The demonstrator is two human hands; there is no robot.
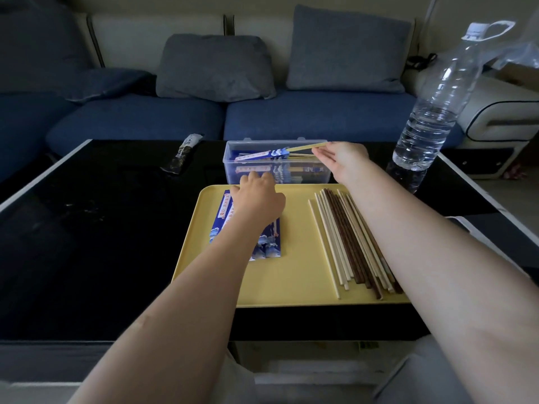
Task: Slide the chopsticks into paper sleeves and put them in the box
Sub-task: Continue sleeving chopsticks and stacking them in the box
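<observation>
Two bare forearms reached forward from the bottom edge over the black counter [87, 228]; between them sat a yellow tray [291, 281], its near rim closest to the camera. On the tray's right side lay a bundle of loose chopsticks [347, 240], pale and dark brown ones mixed, lined up roughly lengthwise and fanning slightly toward the near end. On the tray's left side lay a small pile of blue paper sleeves [269, 246] printed with wave patterns and pale labels, partly covered by the left arm. The left hand [258, 198] rested knuckles-up over the far end of that pile, fingers curled downward at the tray's far edge; whether its grip had closed on a sleeve I could not tell. Just beyond the tray stood a clear plastic box [233, 170], open at the top, with several sleeved pairs already lying inside. The right hand [345, 158] hovered at the box's right end, its grip pinched on the bare pale ends of a sleeved chopstick pair [269, 154]; that pair lay tilted across the box's top, blue sleeve pointing left into it. Further right stood a clear water bottle [437, 106]; far left on the counter lay a dark wrapped packet [183, 154]; a blue sofa [306, 115] with grey cushions filled the background.
</observation>
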